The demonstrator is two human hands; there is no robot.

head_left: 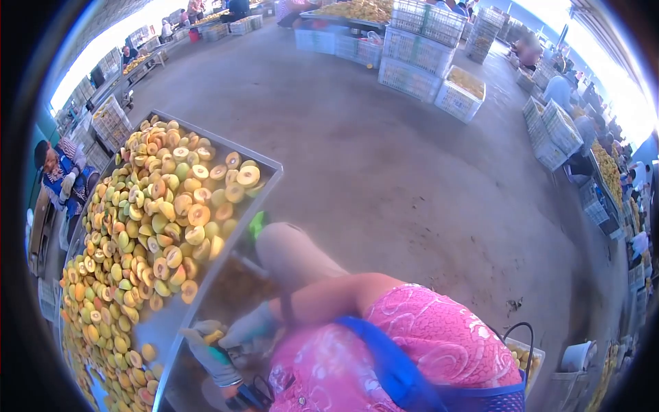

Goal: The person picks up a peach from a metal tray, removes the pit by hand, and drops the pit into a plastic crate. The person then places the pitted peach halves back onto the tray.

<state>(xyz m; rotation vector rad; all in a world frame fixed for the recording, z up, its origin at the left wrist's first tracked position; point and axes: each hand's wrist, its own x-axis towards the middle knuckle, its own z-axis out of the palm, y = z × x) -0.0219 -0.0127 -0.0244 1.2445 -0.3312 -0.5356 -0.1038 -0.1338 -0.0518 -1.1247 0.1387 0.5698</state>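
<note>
Both hands wear pale gloves and meet low over the near edge of a metal tray heaped with halved yellow-orange fruit. My left hand, with green at the glove, comes up from the bottom, its fingers bent around a small orange fruit piece. From the right, my right hand reaches in with closed fingers against that piece. Its outline is blurred, and anything inside it is hidden. Many of the halves show brown pits or hollows.
A co-worker in blue sits beyond the tray's left side. Stacked white crates stand on the floor at the top, a fruit-filled crate beside them. A bare knee is near the tray edge. Further crates and people line the right.
</note>
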